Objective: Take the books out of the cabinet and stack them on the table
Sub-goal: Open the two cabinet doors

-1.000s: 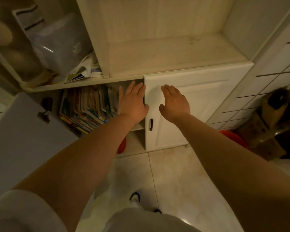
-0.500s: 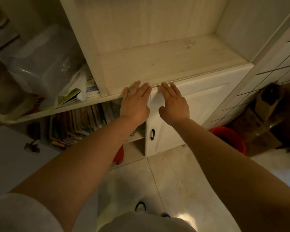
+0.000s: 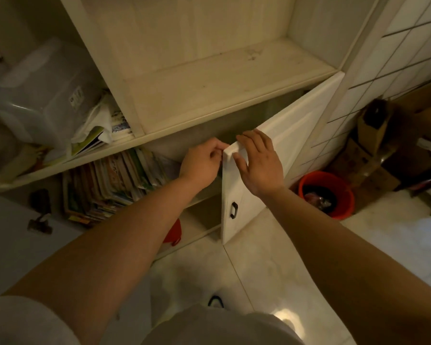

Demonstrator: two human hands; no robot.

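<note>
A row of thin colourful books point(image 3: 115, 180) leans together on the upper shelf inside the low white cabinet, left of my hands. The right cabinet door point(image 3: 279, 155) with a small black handle point(image 3: 233, 209) stands partly swung out. My left hand point(image 3: 202, 163) curls its fingers round the door's top corner from the inner side. My right hand point(image 3: 258, 160) lies on the door's outer face at the same corner, fingers over its top edge and thumb on the front. The left cabinet door point(image 3: 13, 235) hangs wide open at the left.
A clear plastic box point(image 3: 40, 95) and loose papers point(image 3: 97, 133) fill the shelf above the books. A red bucket point(image 3: 326, 192) and cardboard boxes point(image 3: 393, 155) stand on the tiled floor at right. A red object point(image 3: 173, 232) sits on the cabinet's bottom shelf.
Both hands rose from in front of the cabinet to the right door's top corner and took hold. The door, shut before, has swung outward.
</note>
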